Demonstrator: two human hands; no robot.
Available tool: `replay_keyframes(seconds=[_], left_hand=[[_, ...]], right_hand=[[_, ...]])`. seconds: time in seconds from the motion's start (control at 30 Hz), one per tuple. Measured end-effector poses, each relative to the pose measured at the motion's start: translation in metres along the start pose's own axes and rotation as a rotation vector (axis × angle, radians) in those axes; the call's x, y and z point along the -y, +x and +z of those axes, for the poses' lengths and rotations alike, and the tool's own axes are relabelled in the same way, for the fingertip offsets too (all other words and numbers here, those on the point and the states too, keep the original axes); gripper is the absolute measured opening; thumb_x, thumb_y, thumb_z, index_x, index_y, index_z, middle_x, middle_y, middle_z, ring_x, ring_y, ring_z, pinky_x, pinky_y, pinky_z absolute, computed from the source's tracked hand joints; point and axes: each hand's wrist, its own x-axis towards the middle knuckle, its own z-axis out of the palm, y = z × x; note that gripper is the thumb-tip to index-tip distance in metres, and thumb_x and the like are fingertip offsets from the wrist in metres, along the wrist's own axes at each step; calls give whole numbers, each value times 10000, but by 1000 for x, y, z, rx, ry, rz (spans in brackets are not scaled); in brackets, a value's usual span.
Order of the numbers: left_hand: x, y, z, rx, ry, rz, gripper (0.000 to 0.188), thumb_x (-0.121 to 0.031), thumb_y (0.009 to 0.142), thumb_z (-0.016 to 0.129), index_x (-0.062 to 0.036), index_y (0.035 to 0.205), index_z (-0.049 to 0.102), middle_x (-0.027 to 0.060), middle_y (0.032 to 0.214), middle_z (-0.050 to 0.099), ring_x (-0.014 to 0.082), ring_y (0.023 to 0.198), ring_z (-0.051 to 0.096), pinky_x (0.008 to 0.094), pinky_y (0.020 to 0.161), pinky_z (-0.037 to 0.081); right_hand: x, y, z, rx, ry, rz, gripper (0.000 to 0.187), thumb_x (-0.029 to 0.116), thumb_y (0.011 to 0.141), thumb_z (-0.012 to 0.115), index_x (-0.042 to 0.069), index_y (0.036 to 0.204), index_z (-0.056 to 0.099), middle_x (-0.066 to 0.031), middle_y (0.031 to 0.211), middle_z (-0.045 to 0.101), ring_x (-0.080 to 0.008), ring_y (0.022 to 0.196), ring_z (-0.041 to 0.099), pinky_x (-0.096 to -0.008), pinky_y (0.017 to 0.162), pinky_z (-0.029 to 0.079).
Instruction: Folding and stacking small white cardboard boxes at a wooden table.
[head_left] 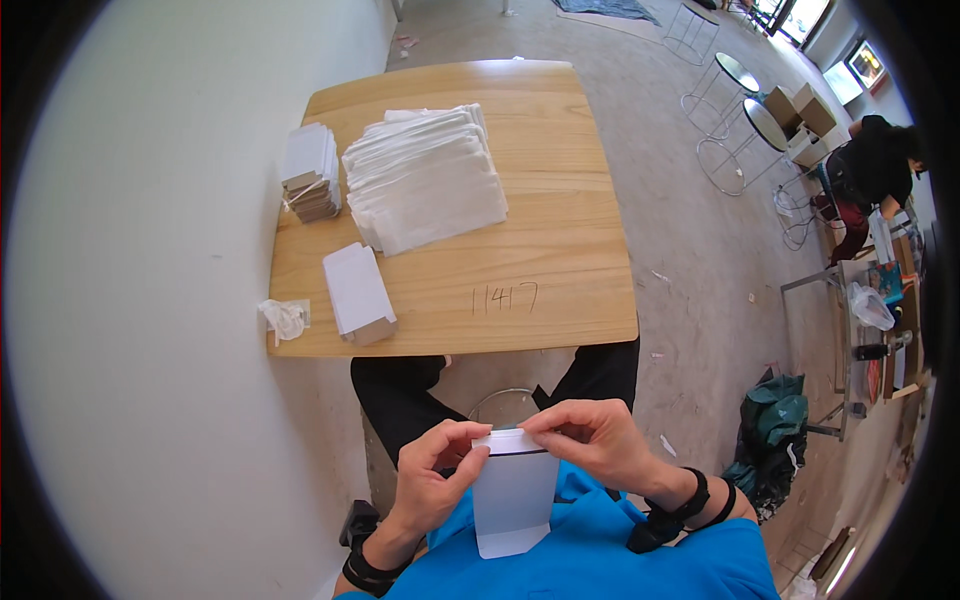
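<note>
A small white carton rests against my lap, its end flap turned up toward the table. My left hand pinches the left corner of that flap between thumb and fingers. At the flap's right corner, my right hand grips with thumb and forefinger. A dark slit runs across the carton just below the flap. On the table lies another white carton, near the front left edge. Black straps circle both my wrists.
The wooden table holds a wide stack of thin white sheets or sleeves, a tied bundle of flat cartons and crumpled plastic. A white wall stands left. Round stools, a person in black and a cluttered side table are right.
</note>
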Motion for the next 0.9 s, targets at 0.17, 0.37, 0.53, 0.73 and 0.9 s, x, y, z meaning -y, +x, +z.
replay_keyframes(seconds=[0.17,0.37,0.53,0.73,0.9], left_hand=[[5,-2,-2,-37,-129,-144,195,-64,878,642,-17,1067,658,26,876,625,78,765,602,186,673,495],[4,-2,-4,-17,-170,-184,211,-83,888,637,-15,1085,670,36,894,633,77,782,599,192,674,502],[1,1,-12,72,-41,-130,204,-115,904,633,-11,1075,674,68,921,646,110,806,626,210,673,522],[-1,5,-13,122,27,-86,191,-127,911,629,-7,1053,674,85,936,654,135,816,646,219,665,536],[2,4,-10,103,43,-84,198,-130,910,635,-11,1064,673,85,929,654,134,811,645,215,660,534]], right_hand=[[8,-4,4,-1,-135,19,242,80,885,652,-24,1104,663,-119,916,703,-133,798,674,-230,692,549],[8,-5,5,9,-117,42,253,109,896,650,-27,1109,659,-126,889,708,-127,738,669,-221,644,542],[2,-4,2,52,-105,47,243,125,903,646,-23,1095,664,-117,860,705,-119,725,663,-218,633,540],[2,-3,5,49,-128,42,215,130,914,633,-23,1061,670,-111,840,701,-121,713,662,-216,630,540],[-2,-2,7,-12,-105,73,191,113,911,630,-21,1039,674,-108,843,701,-125,719,665,-217,638,543]])
